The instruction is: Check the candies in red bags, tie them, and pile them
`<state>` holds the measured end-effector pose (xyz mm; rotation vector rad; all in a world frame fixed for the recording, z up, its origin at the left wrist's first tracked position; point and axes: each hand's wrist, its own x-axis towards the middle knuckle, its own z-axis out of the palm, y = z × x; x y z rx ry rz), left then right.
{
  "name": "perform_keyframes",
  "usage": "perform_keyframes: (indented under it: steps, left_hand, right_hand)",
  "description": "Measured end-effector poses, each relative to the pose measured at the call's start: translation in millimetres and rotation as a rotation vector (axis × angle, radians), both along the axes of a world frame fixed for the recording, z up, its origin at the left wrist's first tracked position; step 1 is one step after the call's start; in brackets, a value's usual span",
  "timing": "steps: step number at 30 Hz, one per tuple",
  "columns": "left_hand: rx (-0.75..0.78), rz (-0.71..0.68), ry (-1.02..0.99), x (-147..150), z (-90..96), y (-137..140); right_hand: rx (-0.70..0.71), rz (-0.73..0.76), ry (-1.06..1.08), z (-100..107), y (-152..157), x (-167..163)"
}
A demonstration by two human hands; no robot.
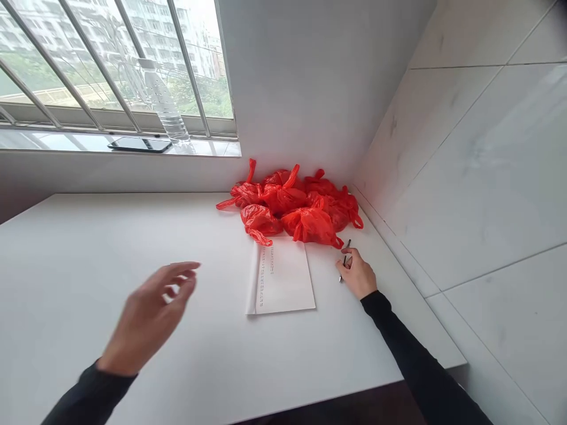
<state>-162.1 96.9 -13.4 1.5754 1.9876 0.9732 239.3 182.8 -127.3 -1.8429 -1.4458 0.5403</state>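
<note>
My right hand rests on the white table at the right and grips a dark pen. Just left of it lies a white notepad with a column of small writing near its left side. My left hand hovers above the table at the left, blurred, fingers spread and holding nothing. Behind the notepad, several tied red plastic bags are heaped in the corner.
A clear plastic water bottle and a dark phone sit on the window sill at the back left. A barred window is above them. A tiled wall runs along the table's right side. The table's front edge is near me.
</note>
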Motion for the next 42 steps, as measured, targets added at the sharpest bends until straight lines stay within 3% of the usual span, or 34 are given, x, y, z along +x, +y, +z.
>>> perform_keyframes:
  steps: [4,7,14,20,28,33,42]
  left_hand:
    - [-0.154,-0.203,0.069,42,-25.4,39]
    - [-0.230,-0.280,0.082,61,-47.2,55]
    - [-0.261,-0.425,0.103,71,-60.5,39]
    - [-0.209,-0.534,0.259,73,-72.1,43]
    - [-0.215,-0.644,0.300,65,-71.8,47]
    - [-0.268,-0.726,0.261,60,-67.6,52]
    - [-0.295,-0.791,0.210,59,-66.4,53]
  right_hand:
    - [0.019,0.003,0.110,-1,-4,8]
    - [0.053,0.009,0.290,-4,-11,14]
    - [0.180,0.009,0.773,0,-30,8]
    - [0.074,0.238,0.989,13,-35,-33]
    - [0.026,0.415,0.890,18,-31,-89]
    - [-0.012,0.484,0.716,17,-25,-101]
    - [0.032,0.471,0.520,17,-29,-109]
